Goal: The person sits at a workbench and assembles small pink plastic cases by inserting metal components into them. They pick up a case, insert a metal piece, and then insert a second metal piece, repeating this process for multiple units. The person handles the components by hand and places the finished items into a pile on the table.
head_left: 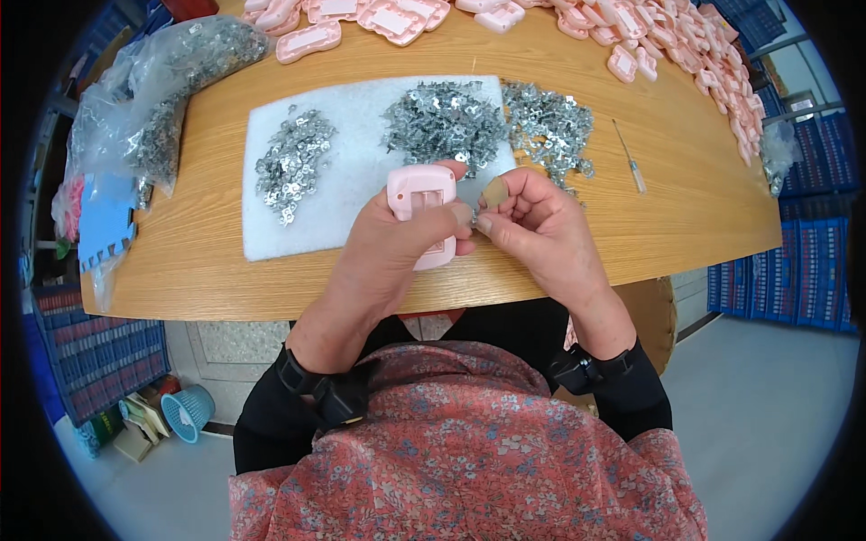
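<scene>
My left hand (383,239) is wrapped round a pink plastic casing (421,194) with a recessed compartment facing up, its thumb lying across the middle. Close by its right edge, my right hand (539,225) pinches a small metal piece (474,219) between thumb and forefinger; the fingers mostly hide it. A tan cover wraps one right fingertip. Both hands are over the near edge of a white foam sheet (356,108). On the sheet lie a smaller heap of metal plates (296,160) at left and a larger heap of metal plates (444,122) beyond the casing.
Another metal heap (550,126) lies on the wooden table (672,203), near a thin screwdriver-like tool (630,158). Many pink casings (622,22) are piled along the far edge. A clear bag of metal parts (167,99) and blue foam mat (106,221) sit at left.
</scene>
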The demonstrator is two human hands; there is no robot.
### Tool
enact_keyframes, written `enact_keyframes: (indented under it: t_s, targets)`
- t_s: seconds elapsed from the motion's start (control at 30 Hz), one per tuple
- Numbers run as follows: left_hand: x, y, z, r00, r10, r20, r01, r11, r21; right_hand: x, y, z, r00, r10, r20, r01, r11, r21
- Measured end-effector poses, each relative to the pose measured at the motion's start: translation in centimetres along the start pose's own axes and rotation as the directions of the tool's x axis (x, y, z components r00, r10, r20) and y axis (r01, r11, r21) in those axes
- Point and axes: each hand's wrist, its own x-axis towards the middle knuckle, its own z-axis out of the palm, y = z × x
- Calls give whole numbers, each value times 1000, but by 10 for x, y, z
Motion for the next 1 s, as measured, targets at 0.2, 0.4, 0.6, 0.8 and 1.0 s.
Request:
enact_keyframes:
  t_s: [0.2,0.4,0.6,0.8,1.0]
  targets:
    - [3,1,-6,997,-8,82,18,992,-127,-1,-2,-1,995,-81,-51,82,996,18]
    - [8,3,-14,966,188,178,-144,962,-232,-15,-8,3,1000,-28,10,26,980,196]
    - [8,6,12,950,310,46,-292,928,-234,-9,-10,24,995,-67,80,21,879,477]
    - [1,-5,-3,961,244,132,-203,942,-268,-3,-7,6,994,-112,15,100,932,347]
    - [-5,14,-11,954,-125,272,173,972,-160,-6,-28,-11,977,-166,133,161,986,49]
